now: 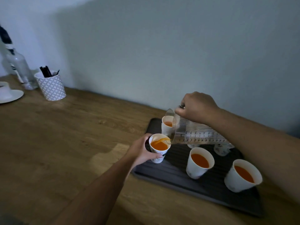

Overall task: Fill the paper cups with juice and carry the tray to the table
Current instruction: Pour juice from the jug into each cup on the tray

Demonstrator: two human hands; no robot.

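At centre frame, our right hand (197, 107) grips a tilted clear jug (194, 132), pouring orange juice (159, 145) into the paper cup (158, 147) our left hand (142, 151) clasps at the left edge of the dark tray (170, 171) on the wooden counter (65, 135).

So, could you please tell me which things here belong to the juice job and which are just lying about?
In use:
- clear jug, tipped by the right hand
- paper cup being filled, held by the left hand
- other paper cups, e.g.
- dark tray

Lying about:
- patterned holder
- glass bottle
- white saucer
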